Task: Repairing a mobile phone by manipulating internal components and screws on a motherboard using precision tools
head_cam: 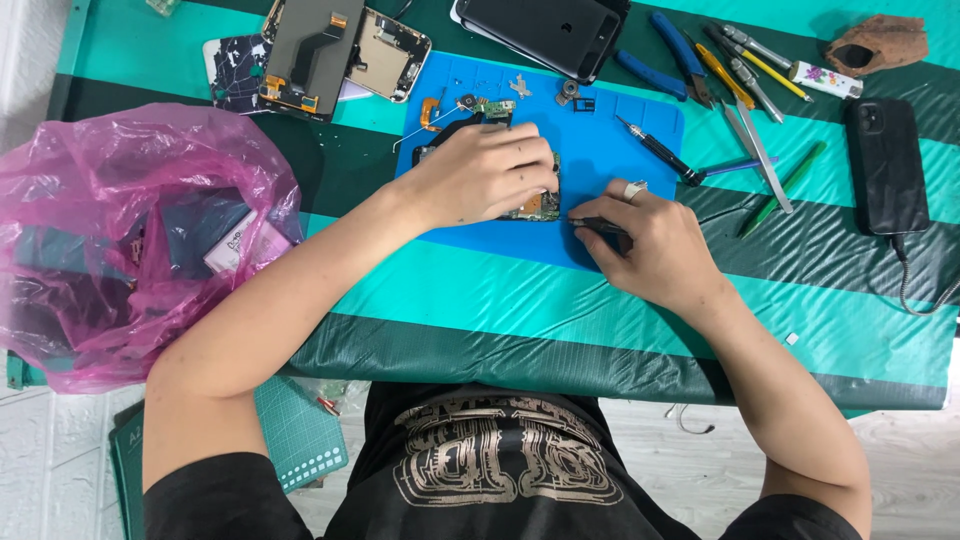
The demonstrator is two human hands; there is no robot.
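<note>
Beside right hand (650, 245): screwdriver (660, 152), pliers (665, 60); pink bag (130, 240) far left.

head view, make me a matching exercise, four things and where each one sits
Things:
1. pink bag
2. black phone
3. circuit board
4. blue pliers

Places:
a. under the left hand, on the blue mat
b. far left of the table
c. far right, cable attached
d. just past the mat's top right corner

Pairs: 1-b, 2-c, 3-a, 4-d

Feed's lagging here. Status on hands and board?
Left hand pressing green circuit board onto blue mat. Right hand gripping thin dark tool at board's edge. Nothing obstructing.
</note>
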